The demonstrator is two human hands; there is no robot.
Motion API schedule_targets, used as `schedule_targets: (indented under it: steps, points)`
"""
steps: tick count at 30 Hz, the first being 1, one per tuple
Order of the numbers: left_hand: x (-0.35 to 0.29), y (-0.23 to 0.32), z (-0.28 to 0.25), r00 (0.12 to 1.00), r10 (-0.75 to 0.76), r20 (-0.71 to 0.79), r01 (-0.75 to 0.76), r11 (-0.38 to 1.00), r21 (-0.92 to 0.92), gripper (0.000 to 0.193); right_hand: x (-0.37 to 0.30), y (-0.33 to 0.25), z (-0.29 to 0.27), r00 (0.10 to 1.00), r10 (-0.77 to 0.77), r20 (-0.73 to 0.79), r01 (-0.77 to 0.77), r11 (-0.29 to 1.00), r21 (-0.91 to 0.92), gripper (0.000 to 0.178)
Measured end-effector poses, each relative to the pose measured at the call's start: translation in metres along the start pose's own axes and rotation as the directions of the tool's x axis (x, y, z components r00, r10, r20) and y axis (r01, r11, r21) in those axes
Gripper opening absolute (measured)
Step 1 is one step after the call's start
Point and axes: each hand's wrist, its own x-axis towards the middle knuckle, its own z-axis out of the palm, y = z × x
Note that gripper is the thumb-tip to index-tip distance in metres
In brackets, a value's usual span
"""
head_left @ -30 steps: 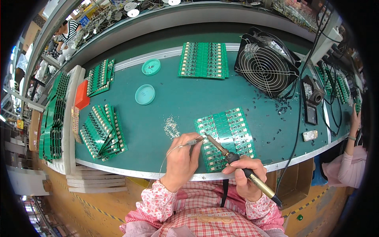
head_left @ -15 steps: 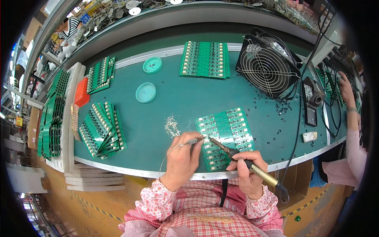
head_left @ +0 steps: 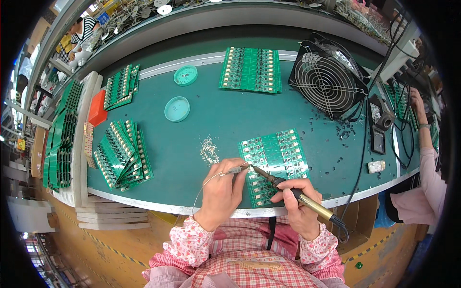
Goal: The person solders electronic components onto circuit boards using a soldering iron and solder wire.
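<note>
A green circuit board (head_left: 274, 152) lies flat near the table's front edge. My right hand (head_left: 301, 206) is closed around a soldering iron (head_left: 312, 205) with a black and gold handle, its tip pointing up-left at the board's left column of components. Closed over the board's left edge, my left hand (head_left: 222, 189) pinches a thin pen-like feeder (head_left: 234, 170) with a pale wire trailing from it. Its tip and the iron's tip meet, or nearly so, over the board; contact is too small to tell. Small pale parts (head_left: 209, 150) lie scattered beyond my left hand.
Fanned boards (head_left: 123, 154) lie at the left, beside a white foam slab (head_left: 79, 144) and a red box (head_left: 98, 108). Two round green lids (head_left: 177, 109) sit farther back, near stacked boards (head_left: 250, 70). A black fan (head_left: 327, 81) and an iron stand (head_left: 377, 126) occupy the right; a co-worker's hand (head_left: 417, 104) is beyond.
The whole view has shifted slightly. Both hands keep their grips, and the iron's tip stays close to the feeder's tip over the board.
</note>
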Motion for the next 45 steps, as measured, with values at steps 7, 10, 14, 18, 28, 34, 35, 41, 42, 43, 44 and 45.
schedule_targets:
  steps: [7, 10, 14, 18, 28, 34, 35, 41, 42, 43, 44, 45]
  points:
    - [0.000, 0.001, 0.000, 1.000, 0.010, -0.008, -0.010, 1.000, 0.007, 0.014, 0.000, 0.005, 0.000, 0.982, -0.185, 0.046, 0.188, 0.978, -0.086, 0.012]
    - [-0.002, 0.001, 0.000, 1.000, 0.005, -0.008, -0.005, 1.000, 0.005, 0.014, 0.000, 0.000, -0.001, 0.993, -0.105, 0.056, 0.108, 0.992, -0.067, 0.012]
    - [-0.002, 0.002, 0.000, 1.000, 0.011, -0.008, -0.011, 1.000, 0.015, 0.015, -0.002, 0.001, -0.001, 0.995, -0.092, 0.044, 0.095, 0.994, -0.054, 0.011]
    - [0.000, 0.001, 0.000, 1.000, 0.010, -0.010, -0.009, 1.000, 0.013, 0.015, -0.001, 0.002, 0.000, 0.997, -0.080, 0.024, 0.081, 0.994, -0.067, 0.011]
    - [0.001, 0.009, -0.005, 0.999, -0.036, -0.029, 0.037, 0.998, 0.047, 0.009, -0.012, 0.010, 0.003, 0.979, -0.024, -0.204, 0.030, 0.999, 0.026, 0.010]
    - [-0.005, 0.008, 0.002, 0.999, -0.017, -0.036, 0.015, 0.999, -0.030, 0.015, -0.013, 0.005, 0.002, 0.977, -0.163, -0.141, 0.145, 0.981, -0.131, 0.016]
    - [-0.006, 0.007, 0.001, 0.999, -0.010, -0.051, 0.009, 1.000, -0.021, 0.015, -0.014, 0.004, 0.005, 0.974, -0.161, -0.157, 0.140, 0.980, -0.140, 0.015]
    - [-0.008, 0.016, -0.018, 0.985, 0.166, -0.039, -0.164, 0.986, 0.035, 0.030, -0.004, -0.006, 0.012, 0.974, -0.186, -0.126, 0.158, 0.966, -0.205, 0.013]
    - [-0.008, 0.019, -0.022, 0.986, 0.164, -0.041, -0.162, 0.986, 0.033, 0.030, 0.000, -0.009, 0.013, 0.966, -0.245, -0.081, 0.214, 0.937, -0.277, 0.012]
    - [-0.006, 0.022, -0.026, 0.967, 0.245, 0.064, -0.248, 0.968, 0.049, 0.030, 0.003, -0.012, 0.014, 0.953, -0.300, -0.028, 0.273, 0.898, -0.346, 0.013]
    - [-0.006, 0.023, -0.029, 0.932, 0.320, 0.169, -0.333, 0.941, 0.055, 0.030, 0.003, -0.011, 0.015, 0.964, -0.266, -0.007, 0.247, 0.904, -0.349, 0.017]
    - [-0.007, 0.021, -0.028, 0.934, 0.318, 0.165, -0.330, 0.942, 0.053, 0.030, 0.004, -0.008, 0.015, 0.964, -0.266, -0.002, 0.248, 0.903, -0.351, 0.017]
